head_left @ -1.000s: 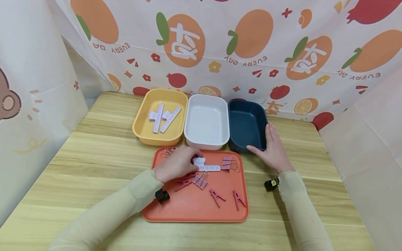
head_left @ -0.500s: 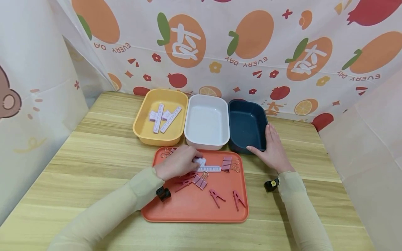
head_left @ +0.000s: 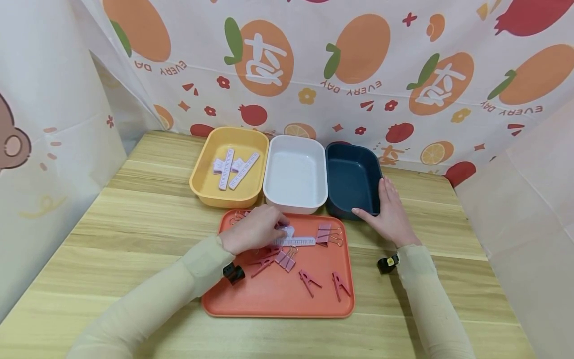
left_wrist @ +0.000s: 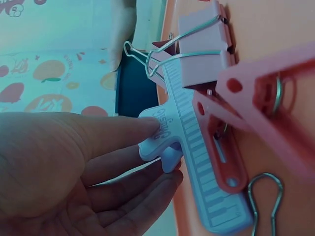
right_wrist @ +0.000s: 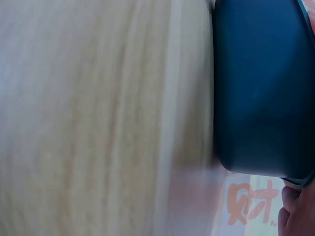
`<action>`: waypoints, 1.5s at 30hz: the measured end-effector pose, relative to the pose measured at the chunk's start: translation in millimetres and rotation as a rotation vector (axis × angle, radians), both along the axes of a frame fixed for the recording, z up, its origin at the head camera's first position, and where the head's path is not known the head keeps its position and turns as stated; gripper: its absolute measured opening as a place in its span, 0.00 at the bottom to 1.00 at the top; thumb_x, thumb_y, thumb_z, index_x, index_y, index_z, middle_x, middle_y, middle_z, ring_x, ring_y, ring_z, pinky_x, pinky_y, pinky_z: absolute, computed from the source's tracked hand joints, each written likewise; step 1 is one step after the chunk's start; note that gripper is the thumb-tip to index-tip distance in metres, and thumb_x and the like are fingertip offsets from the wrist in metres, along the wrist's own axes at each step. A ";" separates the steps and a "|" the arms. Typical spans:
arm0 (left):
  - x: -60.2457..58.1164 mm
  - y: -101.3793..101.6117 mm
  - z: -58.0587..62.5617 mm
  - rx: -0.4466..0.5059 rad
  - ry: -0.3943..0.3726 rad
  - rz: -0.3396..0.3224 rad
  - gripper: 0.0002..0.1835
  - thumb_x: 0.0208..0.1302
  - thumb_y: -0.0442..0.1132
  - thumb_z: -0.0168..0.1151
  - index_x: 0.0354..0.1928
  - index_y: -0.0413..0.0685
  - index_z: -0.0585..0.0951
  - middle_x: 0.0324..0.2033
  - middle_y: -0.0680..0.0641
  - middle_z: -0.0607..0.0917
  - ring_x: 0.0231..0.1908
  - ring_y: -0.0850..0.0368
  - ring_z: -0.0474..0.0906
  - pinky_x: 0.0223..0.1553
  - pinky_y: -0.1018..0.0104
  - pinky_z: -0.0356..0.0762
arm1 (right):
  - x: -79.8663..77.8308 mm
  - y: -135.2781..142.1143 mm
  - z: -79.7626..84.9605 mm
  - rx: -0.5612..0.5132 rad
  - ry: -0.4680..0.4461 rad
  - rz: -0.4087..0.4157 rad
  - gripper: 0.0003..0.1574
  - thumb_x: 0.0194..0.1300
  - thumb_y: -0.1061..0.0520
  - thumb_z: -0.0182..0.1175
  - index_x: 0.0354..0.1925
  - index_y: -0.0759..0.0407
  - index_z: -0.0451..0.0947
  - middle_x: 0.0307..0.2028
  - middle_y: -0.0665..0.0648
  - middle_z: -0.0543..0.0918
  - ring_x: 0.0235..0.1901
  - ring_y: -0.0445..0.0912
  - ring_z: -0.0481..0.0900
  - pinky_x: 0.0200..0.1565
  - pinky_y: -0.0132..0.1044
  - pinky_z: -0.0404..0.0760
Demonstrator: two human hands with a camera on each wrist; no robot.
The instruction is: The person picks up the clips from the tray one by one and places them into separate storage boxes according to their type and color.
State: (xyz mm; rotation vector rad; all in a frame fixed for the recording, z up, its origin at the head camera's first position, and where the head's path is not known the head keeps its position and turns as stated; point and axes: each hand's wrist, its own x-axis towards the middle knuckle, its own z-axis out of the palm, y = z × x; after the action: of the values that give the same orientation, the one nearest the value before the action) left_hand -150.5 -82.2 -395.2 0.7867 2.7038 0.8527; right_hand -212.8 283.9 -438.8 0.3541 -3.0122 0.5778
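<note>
My left hand [head_left: 254, 230] is over the back of the orange tray [head_left: 273, 304]. Its thumb and fingers pinch the handle of a white clip with a piano-key pattern [head_left: 299, 241]; in the left wrist view, the thumb lies on top of the clip's lettered handle [left_wrist: 162, 123] and fingers are beneath. Pink binder clips [head_left: 324, 234] and pink clothespins [head_left: 309, 283] lie around it on the tray. My right hand [head_left: 393, 215] rests against the near right corner of the dark blue bin [head_left: 352, 182], thumb at the front rim, fingers along the side.
A yellow bin [head_left: 204, 187] with two similar piano-key clips [head_left: 225, 172] stands behind the tray. Beside it is a white bin [head_left: 296, 177], touching the dark blue one. Under everything is a wooden table [head_left: 148, 239], with a fruit-print curtain [head_left: 309, 65] behind.
My left hand has shifted slightly on the clip's handle, and more of the piano-key bar shows. The right hand stays at the dark blue bin.
</note>
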 end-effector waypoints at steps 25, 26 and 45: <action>0.1 0.9 0.2 0.002 -0.009 0.014 0.06 0.64 0.36 0.71 0.41 0.44 0.90 0.31 0.54 0.85 0.30 0.60 0.77 0.35 0.64 0.77 | 0.9 -0.4 7.7 0.083 0.004 0.038 0.75 0.62 0.19 0.56 0.80 0.66 0.38 0.80 0.64 0.38 0.78 0.56 0.35 0.74 0.55 0.40; 0.2 0.8 0.5 0.002 -0.010 0.014 0.05 0.64 0.36 0.71 0.41 0.44 0.90 0.31 0.54 0.85 0.30 0.60 0.77 0.35 0.64 0.77 | 0.9 -0.6 8.0 0.091 0.003 0.040 0.74 0.62 0.19 0.55 0.80 0.66 0.38 0.80 0.63 0.38 0.78 0.56 0.35 0.74 0.55 0.40; 2.3 0.4 2.9 0.038 -0.003 0.000 0.07 0.64 0.36 0.72 0.42 0.44 0.90 0.33 0.54 0.86 0.32 0.61 0.79 0.38 0.64 0.80 | 1.2 -0.4 6.2 0.120 -0.002 0.056 0.73 0.64 0.19 0.52 0.80 0.66 0.36 0.80 0.64 0.37 0.78 0.56 0.33 0.75 0.54 0.38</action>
State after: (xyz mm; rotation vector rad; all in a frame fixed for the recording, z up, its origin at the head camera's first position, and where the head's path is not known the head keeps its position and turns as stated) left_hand -148.1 -81.8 -392.3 0.7929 2.6920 0.9064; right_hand -211.6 283.5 -432.6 0.4456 -3.0553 0.4012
